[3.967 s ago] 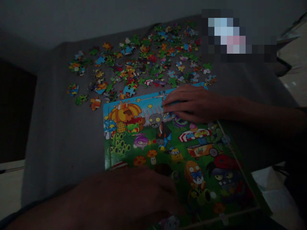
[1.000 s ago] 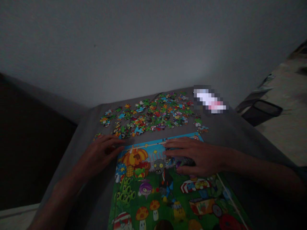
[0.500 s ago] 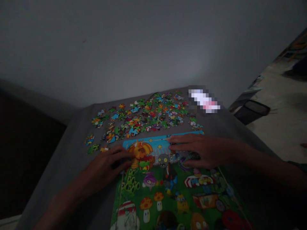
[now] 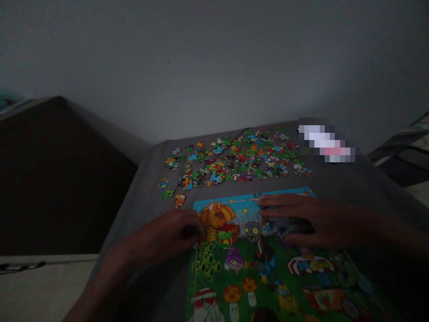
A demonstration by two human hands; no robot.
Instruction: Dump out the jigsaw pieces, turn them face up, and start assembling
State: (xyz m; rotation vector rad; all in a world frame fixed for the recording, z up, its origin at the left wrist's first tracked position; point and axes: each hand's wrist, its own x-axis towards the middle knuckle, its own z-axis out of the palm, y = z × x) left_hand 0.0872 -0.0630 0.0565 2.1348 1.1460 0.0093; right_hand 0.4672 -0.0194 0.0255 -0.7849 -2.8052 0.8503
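Observation:
A colourful cartoon puzzle board (image 4: 254,277) lies on a grey cloth-covered surface (image 4: 150,188) in dim light. My right hand (image 4: 301,219) rests flat on the board's upper part, fingers stretched out to the left. My left hand (image 4: 170,237) sits at the board's left edge with its fingers curled in; whether it holds a piece I cannot make out. Several loose puzzle pieces (image 4: 234,161) are scattered on the cloth beyond the board.
A plain wall rises behind the surface. A dark piece of furniture (image 4: 56,179) stands to the left. A blurred-out object (image 4: 325,143) lies at the far right of the cloth. Pale floor (image 4: 40,286) shows at lower left.
My left hand has come in from the cloth to the board's left edge and curled its fingers. The view has swung left. My right hand has stayed flat on the board.

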